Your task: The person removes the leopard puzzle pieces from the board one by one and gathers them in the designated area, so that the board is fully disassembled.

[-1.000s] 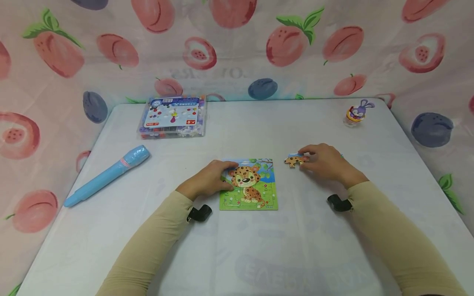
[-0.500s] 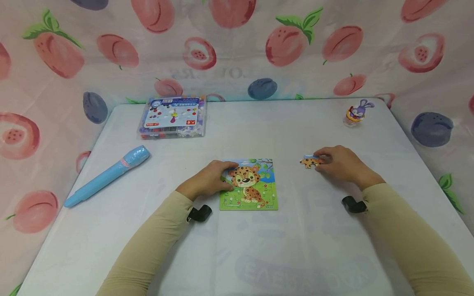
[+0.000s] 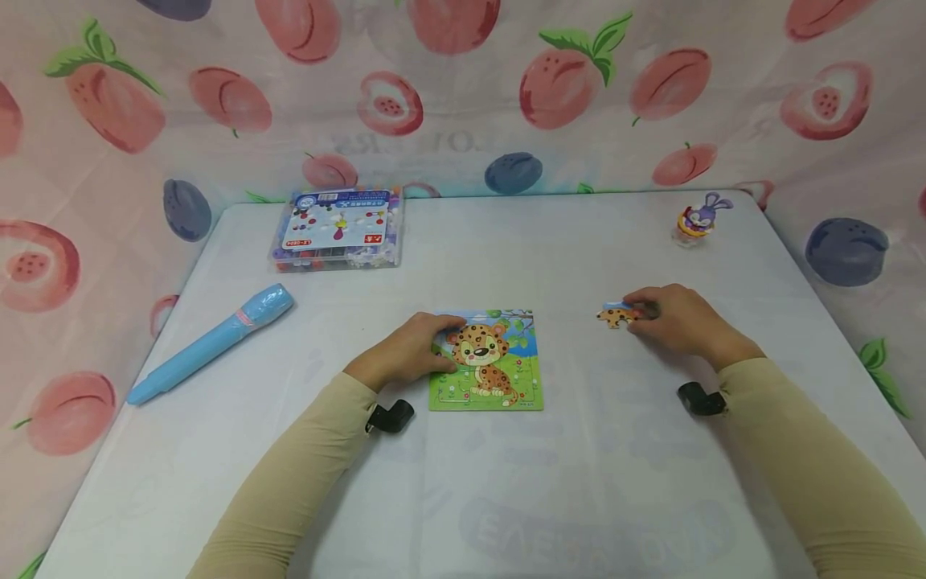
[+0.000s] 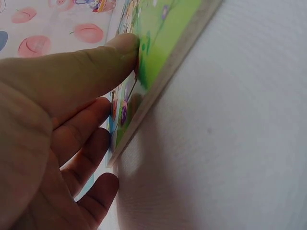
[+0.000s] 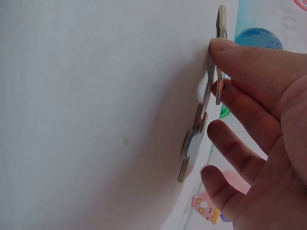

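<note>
A square leopard puzzle [image 3: 495, 386] lies on the table in the middle of the head view. My left hand [image 3: 412, 350] rests at its left side. In the left wrist view the thumb [image 4: 120, 52] presses the puzzle's printed face and the other fingertips lie along it. To the right of the puzzle, my right hand [image 3: 680, 319] pinches a spotted, leopard-shaped puzzle piece [image 3: 613, 316] between thumb and index finger. From the right wrist the pinched piece [image 5: 221, 21] appears edge-on, off the table, with another flat piece [image 5: 183, 167] below it near the tabletop.
A clear box [image 3: 336, 229] of small coloured parts with a printed lid stands at the back left. A folded blue umbrella-like item [image 3: 210, 346] lies at the left. A purple rabbit figure [image 3: 697, 219] stands at the back right. Fruit-print cloth [image 3: 448, 121] hangs behind the table.
My right hand has moved to the right, away from the puzzle, with the spotted piece. The left hand has stayed in place on the puzzle.
</note>
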`<state>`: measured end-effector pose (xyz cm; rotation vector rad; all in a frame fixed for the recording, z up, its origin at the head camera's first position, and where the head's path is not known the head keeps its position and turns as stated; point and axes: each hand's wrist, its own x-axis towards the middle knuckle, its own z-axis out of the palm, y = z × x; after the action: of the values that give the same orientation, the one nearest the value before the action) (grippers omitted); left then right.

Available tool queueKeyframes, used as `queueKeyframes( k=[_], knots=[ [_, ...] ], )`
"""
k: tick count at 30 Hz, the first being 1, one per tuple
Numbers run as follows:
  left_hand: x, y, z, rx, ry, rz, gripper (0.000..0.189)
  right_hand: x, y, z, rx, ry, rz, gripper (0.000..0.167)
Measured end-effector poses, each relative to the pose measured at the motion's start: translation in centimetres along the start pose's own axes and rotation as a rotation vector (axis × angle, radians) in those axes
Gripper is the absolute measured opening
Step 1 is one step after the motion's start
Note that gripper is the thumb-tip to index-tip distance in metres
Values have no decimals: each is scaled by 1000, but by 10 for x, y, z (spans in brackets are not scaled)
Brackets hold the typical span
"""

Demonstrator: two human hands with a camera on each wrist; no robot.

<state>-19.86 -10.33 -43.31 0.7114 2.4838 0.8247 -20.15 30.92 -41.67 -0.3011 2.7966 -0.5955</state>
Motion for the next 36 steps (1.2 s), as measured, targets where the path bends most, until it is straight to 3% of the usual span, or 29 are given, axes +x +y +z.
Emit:
queueKeyframes(
  k=[36],
  knots=[
    [1,-1,1,-21,1,-3,71,2,3,-3,25,-21,4,56]
  ],
)
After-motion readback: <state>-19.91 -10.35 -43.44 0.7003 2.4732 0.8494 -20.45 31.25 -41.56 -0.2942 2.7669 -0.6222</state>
